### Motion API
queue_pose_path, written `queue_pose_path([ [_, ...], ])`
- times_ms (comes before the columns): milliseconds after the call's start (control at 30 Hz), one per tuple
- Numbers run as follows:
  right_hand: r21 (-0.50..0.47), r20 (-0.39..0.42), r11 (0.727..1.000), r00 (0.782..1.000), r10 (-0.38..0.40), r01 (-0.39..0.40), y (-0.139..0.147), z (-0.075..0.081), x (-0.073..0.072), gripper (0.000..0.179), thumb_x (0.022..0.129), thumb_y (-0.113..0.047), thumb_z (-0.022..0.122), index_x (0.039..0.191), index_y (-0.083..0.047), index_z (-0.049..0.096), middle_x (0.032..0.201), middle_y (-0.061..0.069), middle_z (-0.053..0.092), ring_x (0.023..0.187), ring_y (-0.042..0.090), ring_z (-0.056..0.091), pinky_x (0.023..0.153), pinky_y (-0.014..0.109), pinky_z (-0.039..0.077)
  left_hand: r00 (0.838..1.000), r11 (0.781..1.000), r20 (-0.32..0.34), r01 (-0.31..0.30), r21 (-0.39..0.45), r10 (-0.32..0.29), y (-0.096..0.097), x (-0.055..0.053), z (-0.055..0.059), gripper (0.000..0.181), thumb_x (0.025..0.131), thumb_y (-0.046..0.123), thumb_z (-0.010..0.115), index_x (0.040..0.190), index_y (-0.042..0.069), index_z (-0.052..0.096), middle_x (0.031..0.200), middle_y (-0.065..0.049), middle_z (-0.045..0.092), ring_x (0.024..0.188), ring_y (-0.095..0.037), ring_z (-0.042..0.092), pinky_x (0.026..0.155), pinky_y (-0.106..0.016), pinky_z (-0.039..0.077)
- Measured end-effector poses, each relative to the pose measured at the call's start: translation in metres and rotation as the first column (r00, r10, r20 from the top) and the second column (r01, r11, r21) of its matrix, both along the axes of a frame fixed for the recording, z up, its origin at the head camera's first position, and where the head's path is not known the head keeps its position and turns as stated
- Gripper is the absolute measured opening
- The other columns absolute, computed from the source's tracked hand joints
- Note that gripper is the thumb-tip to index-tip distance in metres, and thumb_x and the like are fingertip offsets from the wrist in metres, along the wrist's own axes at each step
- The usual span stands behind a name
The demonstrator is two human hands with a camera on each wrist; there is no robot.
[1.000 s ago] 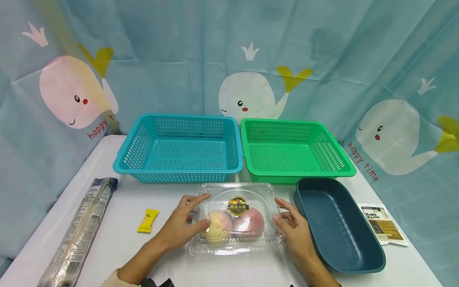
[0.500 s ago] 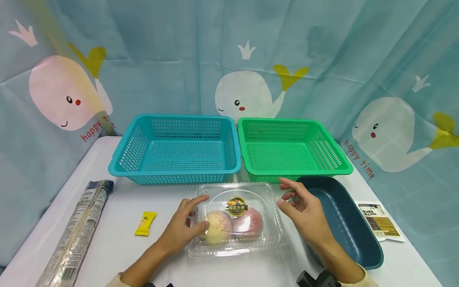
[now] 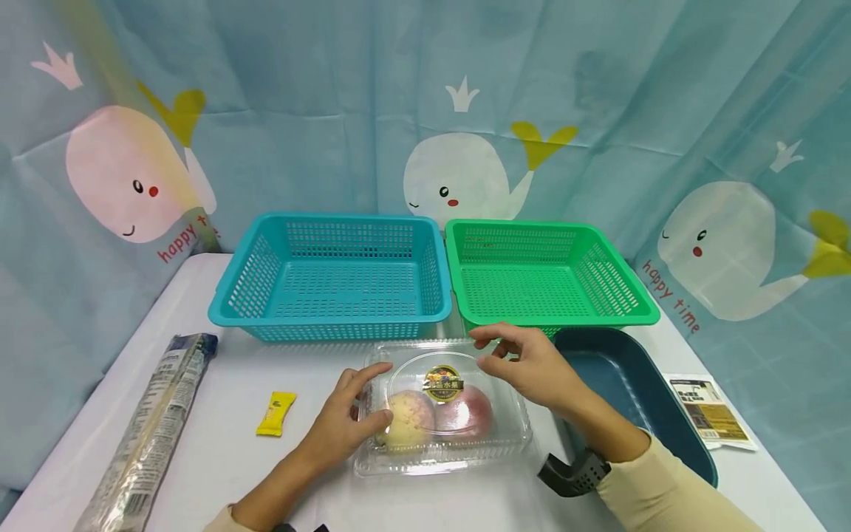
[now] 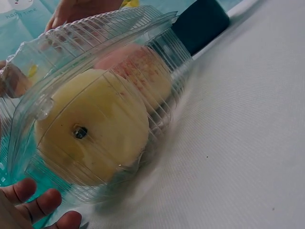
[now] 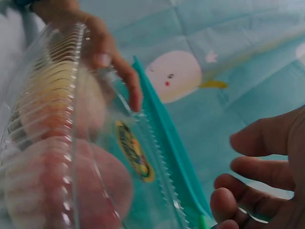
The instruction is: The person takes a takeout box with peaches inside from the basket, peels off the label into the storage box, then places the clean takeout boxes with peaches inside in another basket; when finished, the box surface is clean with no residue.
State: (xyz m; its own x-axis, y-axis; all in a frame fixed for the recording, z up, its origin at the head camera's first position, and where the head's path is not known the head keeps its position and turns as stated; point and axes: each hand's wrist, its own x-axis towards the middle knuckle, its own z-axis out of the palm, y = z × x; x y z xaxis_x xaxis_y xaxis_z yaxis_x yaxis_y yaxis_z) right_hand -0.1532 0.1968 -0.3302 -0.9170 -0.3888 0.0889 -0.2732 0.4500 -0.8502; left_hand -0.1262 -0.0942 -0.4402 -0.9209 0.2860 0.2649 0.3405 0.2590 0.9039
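A clear plastic clamshell box [image 3: 495, 414] with a round fruit sticker [image 3: 443, 378] lies in the middle of the table, lid down. Inside sit two peaches, a yellowish one [image 3: 407, 425] and a pinkish one [image 3: 465, 412]. My left hand [image 3: 346, 414] rests at the box's left end, thumb and index finger on the lid; its other fingertips [image 4: 45, 202] show beside the plastic in the left wrist view. Over the lid's back right corner hovers my right hand [image 3: 525, 363], fingers loosely bent with nothing between them, apart from the box in the right wrist view.
Behind the box stand a blue basket [image 3: 332, 323] and a green basket [image 3: 558, 321]. To the right are a dark blue tub [image 3: 618, 362] and a printed packet [image 3: 711, 412]. A yellow wrapped sweet [image 3: 275, 414] and a long silvery package [image 3: 149, 436] lie left.
My right hand has let go of the box's right side, lifted away, then swung left over the lid. The left hand has stayed in place on the box.
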Motion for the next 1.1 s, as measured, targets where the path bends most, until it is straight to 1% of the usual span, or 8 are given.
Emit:
queue_pose_path([
  [100, 0.076, 0.032, 0.996, 0.999, 0.039, -0.042, -0.01, -0.004, -0.005, 0.031, 0.09, -0.011, 0.065, 0.122, -0.009, 0.065, 0.112, 0.007, 0.062, 0.081, 0.022, 0.058, 0.061, 0.034, 0.049, 1.0, 1.0, 0.007, 0.0, 0.0, 0.0, 0.0, 0.0, -0.001, 0.059, 0.082, 0.021, 0.069, 0.138, 0.021, 0.052, 0.095, -0.005, 0.04, 0.076, -0.023, 0.038, 0.054, -0.025, 0.036],
  [233, 0.141, 0.046, 0.989, 0.998, 0.044, -0.05, -0.02, -0.011, -0.009, 0.03, 0.088, -0.009, 0.067, 0.118, -0.007, 0.067, 0.109, 0.005, 0.063, 0.076, 0.02, 0.056, 0.056, 0.031, 0.047, 1.0, 1.0, 0.007, 0.002, -0.014, -0.002, 0.001, 0.001, -0.003, 0.059, 0.083, 0.021, 0.069, 0.139, 0.021, 0.052, 0.095, -0.005, 0.04, 0.075, -0.021, 0.038, 0.054, -0.025, 0.036],
  [467, 0.188, 0.04, 0.981, 0.998, 0.037, -0.044, -0.028, -0.017, -0.012, 0.029, 0.087, -0.006, 0.067, 0.115, -0.003, 0.068, 0.105, 0.006, 0.065, 0.061, 0.016, 0.05, 0.048, 0.027, 0.041, 1.0, 1.0, 0.003, -0.001, -0.02, 0.001, 0.002, 0.001, -0.004, 0.059, 0.083, 0.021, 0.069, 0.139, 0.021, 0.051, 0.094, -0.005, 0.039, 0.075, -0.019, 0.038, 0.054, -0.024, 0.036],
  [600, 0.214, 0.022, 0.975, 0.999, 0.047, -0.05, -0.031, -0.019, -0.011, 0.029, 0.086, -0.005, 0.067, 0.115, -0.003, 0.068, 0.104, 0.007, 0.065, 0.056, 0.013, 0.048, 0.046, 0.027, 0.041, 1.0, 1.0, -0.006, -0.001, -0.03, 0.0, 0.002, 0.001, -0.004, 0.059, 0.083, 0.021, 0.068, 0.14, 0.022, 0.051, 0.096, -0.004, 0.04, 0.076, -0.018, 0.039, 0.055, -0.024, 0.037],
  [767, 0.258, -0.018, 0.965, 0.998, 0.055, -0.049, -0.039, -0.017, -0.011, 0.026, 0.085, -0.005, 0.067, 0.111, -0.001, 0.069, 0.093, 0.003, 0.065, 0.057, 0.013, 0.05, 0.047, 0.027, 0.043, 1.0, 0.999, -0.008, -0.012, -0.032, 0.012, 0.001, 0.002, -0.003, 0.06, 0.082, 0.02, 0.068, 0.14, 0.02, 0.051, 0.097, -0.004, 0.041, 0.076, -0.018, 0.039, 0.055, -0.025, 0.037],
  [933, 0.326, -0.021, 0.945, 1.0, -0.007, 0.013, -0.047, -0.016, -0.013, 0.016, 0.083, -0.005, 0.068, 0.099, -0.004, 0.073, 0.08, -0.005, 0.063, 0.057, 0.01, 0.051, 0.054, 0.029, 0.045, 1.0, 0.999, -0.004, -0.011, -0.037, 0.011, 0.001, 0.001, -0.004, 0.061, 0.082, 0.018, 0.068, 0.14, 0.018, 0.05, 0.097, -0.005, 0.041, 0.075, -0.019, 0.038, 0.054, -0.024, 0.036],
  [1033, 0.366, -0.031, 0.929, 0.999, -0.044, 0.052, -0.05, -0.017, -0.014, 0.01, 0.082, -0.005, 0.069, 0.089, -0.008, 0.074, 0.075, -0.008, 0.062, 0.063, 0.009, 0.053, 0.061, 0.03, 0.046, 1.0, 0.999, -0.005, -0.007, -0.041, 0.007, 0.001, 0.001, -0.004, 0.062, 0.082, 0.017, 0.068, 0.141, 0.018, 0.049, 0.097, -0.005, 0.041, 0.074, -0.02, 0.039, 0.054, -0.024, 0.036],
  [1100, 0.385, -0.044, 0.92, 0.998, -0.054, 0.067, -0.052, -0.018, -0.015, 0.007, 0.082, -0.005, 0.069, 0.084, -0.01, 0.074, 0.071, -0.009, 0.062, 0.066, 0.009, 0.053, 0.063, 0.031, 0.046, 1.0, 0.999, -0.003, -0.006, -0.042, 0.006, 0.001, 0.001, -0.004, 0.062, 0.082, 0.018, 0.068, 0.141, 0.017, 0.049, 0.098, -0.005, 0.041, 0.075, -0.021, 0.039, 0.055, -0.024, 0.037],
])
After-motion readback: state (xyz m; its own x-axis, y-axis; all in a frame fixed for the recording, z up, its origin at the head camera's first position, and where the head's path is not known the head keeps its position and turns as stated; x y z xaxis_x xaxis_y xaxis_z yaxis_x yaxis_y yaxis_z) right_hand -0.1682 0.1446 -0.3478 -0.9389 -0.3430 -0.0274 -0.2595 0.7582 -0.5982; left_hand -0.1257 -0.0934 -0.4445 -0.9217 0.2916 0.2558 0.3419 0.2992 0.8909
